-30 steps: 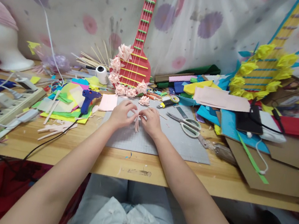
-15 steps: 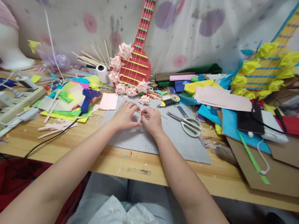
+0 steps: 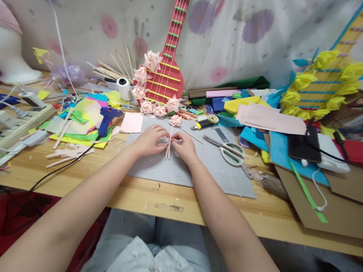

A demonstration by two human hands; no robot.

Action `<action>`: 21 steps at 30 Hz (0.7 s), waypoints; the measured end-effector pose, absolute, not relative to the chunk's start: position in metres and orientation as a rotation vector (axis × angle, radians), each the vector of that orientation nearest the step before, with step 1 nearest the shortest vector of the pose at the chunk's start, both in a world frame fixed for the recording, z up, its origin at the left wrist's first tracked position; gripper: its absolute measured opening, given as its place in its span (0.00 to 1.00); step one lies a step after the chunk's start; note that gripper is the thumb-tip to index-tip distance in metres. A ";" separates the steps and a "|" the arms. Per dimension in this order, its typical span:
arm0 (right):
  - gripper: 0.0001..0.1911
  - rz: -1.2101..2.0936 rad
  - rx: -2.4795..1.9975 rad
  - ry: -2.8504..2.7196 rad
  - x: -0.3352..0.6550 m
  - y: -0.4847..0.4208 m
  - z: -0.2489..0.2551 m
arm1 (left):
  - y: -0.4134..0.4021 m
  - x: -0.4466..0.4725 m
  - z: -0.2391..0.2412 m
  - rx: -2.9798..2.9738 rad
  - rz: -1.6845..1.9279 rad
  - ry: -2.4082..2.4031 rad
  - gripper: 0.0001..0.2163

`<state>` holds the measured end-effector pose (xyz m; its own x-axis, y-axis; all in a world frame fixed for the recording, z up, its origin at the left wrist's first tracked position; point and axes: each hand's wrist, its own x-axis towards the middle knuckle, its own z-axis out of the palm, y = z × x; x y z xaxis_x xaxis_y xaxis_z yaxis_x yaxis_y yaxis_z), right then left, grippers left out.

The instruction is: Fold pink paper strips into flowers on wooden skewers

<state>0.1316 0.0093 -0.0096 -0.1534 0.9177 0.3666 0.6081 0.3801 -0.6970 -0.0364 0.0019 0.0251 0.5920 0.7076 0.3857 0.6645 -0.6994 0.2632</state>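
My left hand [image 3: 149, 140] and my right hand [image 3: 185, 146] meet over the grey cutting mat [image 3: 217, 172], fingertips pinched together. Between them stands a narrow bundle of folded pale pink paper strips [image 3: 168, 147], gripped at its middle from both sides, its lower ends hanging toward the mat. A finished pink paper flower [image 3: 176, 120] lies just beyond the hands. Behind it leans a red cardboard guitar [image 3: 168, 69] edged with similar pink flowers.
Scissors [image 3: 231, 153] lie right of my hands on the mat. A blue glue gun [image 3: 106, 119] and coloured paper scraps [image 3: 79, 124] lie to the left, with a power strip [image 3: 8, 126] and cables. Stacked paper, cardboard [image 3: 336, 201] and a yellow-flowered guitar [image 3: 322, 85] crowd the right.
Both hands have drawn slightly closer together on the pink strip bundle and shifted a little away from me; the bundle now stands more upright between the fingertips.
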 end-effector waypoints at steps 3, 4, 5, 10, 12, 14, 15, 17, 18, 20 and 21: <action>0.07 0.497 -1.311 -1.886 0.132 0.009 -0.009 | 0.001 -0.031 0.027 2.779 0.674 1.235 0.09; 0.07 0.495 -1.310 -1.894 0.132 0.009 -0.009 | 0.001 -0.029 0.027 2.798 0.670 1.262 0.09; 0.07 0.490 -1.310 -1.901 0.132 0.009 -0.009 | 0.000 -0.028 0.027 2.820 0.673 1.281 0.09; 0.07 0.464 -1.341 -1.928 0.132 0.008 -0.008 | -0.003 -0.022 0.025 2.886 0.739 1.358 0.08; 0.06 0.452 -1.341 -1.953 0.133 0.007 -0.006 | -0.003 -0.023 0.025 2.886 0.739 1.400 0.08; 0.07 0.415 -1.313 -1.995 0.133 0.005 -0.004 | -0.002 -0.025 0.024 2.891 0.726 1.416 0.08; 0.08 0.389 -1.288 -2.021 0.134 0.005 -0.003 | -0.001 -0.027 0.024 2.891 0.725 1.420 0.08; 0.13 0.337 -1.233 -2.071 0.134 0.003 -0.002 | 0.001 -0.029 0.023 2.887 0.741 1.427 0.07; 0.15 0.317 -1.210 -2.091 0.134 0.003 -0.001 | 0.002 -0.031 0.022 2.882 0.751 1.429 0.07; 0.18 0.295 -1.174 -2.124 0.135 0.003 -0.001 | 0.005 -0.033 0.019 2.869 0.765 1.433 0.07; 0.18 0.290 -1.162 -2.136 0.135 0.003 -0.001 | 0.006 -0.034 0.018 2.861 0.770 1.432 0.07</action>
<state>0.1350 0.0028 -0.0012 -0.3708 0.8079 0.4580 0.6566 0.5768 -0.4860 -0.0340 0.0057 0.0176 0.5143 0.7177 0.4694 0.7872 -0.6123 0.0737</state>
